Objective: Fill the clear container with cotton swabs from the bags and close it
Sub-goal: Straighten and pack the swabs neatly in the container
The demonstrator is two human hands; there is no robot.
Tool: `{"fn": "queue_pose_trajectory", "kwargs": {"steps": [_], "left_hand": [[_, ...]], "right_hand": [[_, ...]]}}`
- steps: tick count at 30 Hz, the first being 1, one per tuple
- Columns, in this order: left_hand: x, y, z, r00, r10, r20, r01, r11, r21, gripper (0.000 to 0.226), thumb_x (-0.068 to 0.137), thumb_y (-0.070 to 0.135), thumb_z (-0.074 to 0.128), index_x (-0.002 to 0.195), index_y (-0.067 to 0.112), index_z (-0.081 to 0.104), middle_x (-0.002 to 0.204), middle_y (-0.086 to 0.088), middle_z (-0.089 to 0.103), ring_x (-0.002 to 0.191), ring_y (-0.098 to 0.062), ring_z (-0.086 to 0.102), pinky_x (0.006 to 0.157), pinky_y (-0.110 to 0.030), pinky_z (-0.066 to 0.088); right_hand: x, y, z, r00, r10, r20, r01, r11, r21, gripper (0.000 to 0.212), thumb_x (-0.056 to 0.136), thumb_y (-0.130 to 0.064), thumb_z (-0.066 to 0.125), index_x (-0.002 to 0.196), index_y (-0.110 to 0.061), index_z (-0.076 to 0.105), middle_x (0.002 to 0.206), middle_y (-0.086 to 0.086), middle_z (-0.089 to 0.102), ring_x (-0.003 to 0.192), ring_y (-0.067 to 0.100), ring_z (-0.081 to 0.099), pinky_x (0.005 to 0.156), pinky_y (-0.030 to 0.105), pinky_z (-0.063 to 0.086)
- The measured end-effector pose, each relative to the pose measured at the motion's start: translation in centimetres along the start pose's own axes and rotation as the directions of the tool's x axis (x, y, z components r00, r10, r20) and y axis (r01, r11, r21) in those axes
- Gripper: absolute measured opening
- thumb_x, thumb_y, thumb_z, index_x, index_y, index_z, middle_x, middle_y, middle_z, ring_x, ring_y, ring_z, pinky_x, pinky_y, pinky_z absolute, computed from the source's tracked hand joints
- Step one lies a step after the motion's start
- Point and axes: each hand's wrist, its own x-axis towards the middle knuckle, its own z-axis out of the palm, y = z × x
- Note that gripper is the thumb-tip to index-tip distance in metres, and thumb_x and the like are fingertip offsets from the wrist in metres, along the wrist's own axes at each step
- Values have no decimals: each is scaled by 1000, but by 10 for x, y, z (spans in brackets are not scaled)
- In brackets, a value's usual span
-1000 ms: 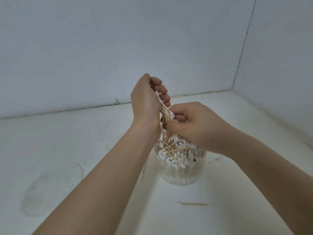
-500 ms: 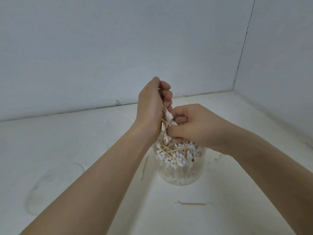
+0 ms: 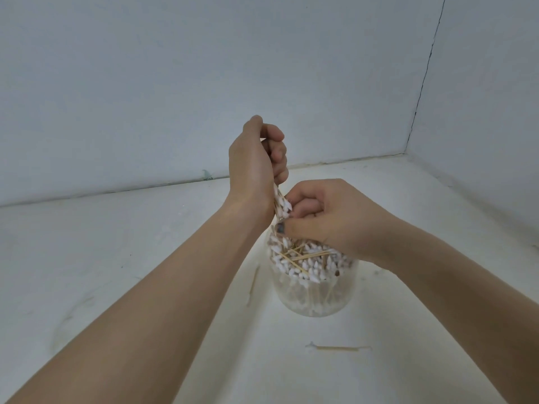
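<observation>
Both hands work directly over the clear container point(image 3: 313, 290), which stands upright on the white surface point(image 3: 145, 258), open at the top with no lid on it. Nearest the camera, in front of the container, one loose swab point(image 3: 338, 348) lies flat on the surface, its long axis running left to right. A second loose swab point(image 3: 253, 284) lies just left of the container, pointing away from the camera. Inside the container most cotton swabs point(image 3: 309, 262) stand upright, white tips up, packed to the rim; their number is too great to count, and several lie crosswise on top with their wooden sticks showing. Right hand point(image 3: 329, 217) hovers just above the container's mouth with its fingers curled in and the thumb pressed toward them, touching the tips of the bundle; whether it actually pinches any swab cannot be told. Left hand point(image 3: 256, 164), higher and a little behind the container, is closed in a fist around a bundle of swabs point(image 3: 281, 204) that hangs out below it, sticks running steeply downward, tips pointing down toward the container. Behind the container, two pale walls point(image 3: 262, 68) meet in a corner at the right.
</observation>
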Motion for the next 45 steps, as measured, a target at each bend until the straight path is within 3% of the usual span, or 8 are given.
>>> {"fn": "queue_pose_trajectory", "kwargs": {"steps": [3,8,14,18,25,33,38,45], "left_hand": [[-1,-1,-2,999,14,42,-16,998,54,33,104,26,40,76,13,52,54,2,41,45,-14,26,44,-25,24],[-6,-6,-4,993,30,117,-48,986,158,33,107,27,38,83,11,53,59,0,48,46,-14,40,47,-27,37],[-9,-5,-2,988,7,155,-35,983,178,34,107,29,40,81,12,52,58,1,43,43,-14,29,42,-25,29],[-8,-3,0,983,13,181,-46,982,183,34,107,29,40,80,12,51,55,3,41,44,-13,25,42,-24,24],[-8,-6,4,981,23,192,-60,981,187,34,107,30,40,82,12,52,59,1,43,42,-14,30,43,-24,27],[-3,-4,-1,977,53,208,-105,962,250,34,105,27,39,73,15,45,56,2,27,45,-15,18,41,-24,18],[-1,3,2,972,60,229,-124,953,276,49,108,41,38,64,18,39,55,3,24,44,-14,18,42,-24,18],[-2,-7,3,954,34,297,-129,943,307,62,109,53,28,58,17,29,56,-1,20,43,-15,16,40,-24,17]], "right_hand": [[1,1,2,1000,4,-29,-4,1000,-9,11,83,-18,78,89,-16,68,73,15,67,64,14,57,72,33,50],[4,6,1,996,39,-79,-39,999,4,7,86,-9,70,90,-6,65,66,6,71,55,15,62,67,34,56],[3,2,-6,989,146,25,-145,918,370,29,86,8,66,112,-1,56,91,19,77,83,25,77,87,32,61],[2,1,-9,988,142,59,-154,899,409,24,92,8,60,114,1,54,90,22,76,88,28,77,87,32,61],[3,1,-7,996,83,-28,-71,947,313,14,96,0,59,109,4,56,82,24,74,66,24,75,60,24,59],[7,7,-29,992,47,-115,-25,981,191,13,93,2,62,105,-3,63,92,11,77,78,24,75,69,27,60],[11,10,-38,971,33,-235,-17,997,71,11,94,-4,60,101,-9,68,90,3,78,69,9,68,64,21,57],[12,14,-33,988,19,-156,-26,999,-41,11,89,-16,67,99,-21,69,89,-4,77,76,10,69,69,25,54]]}}
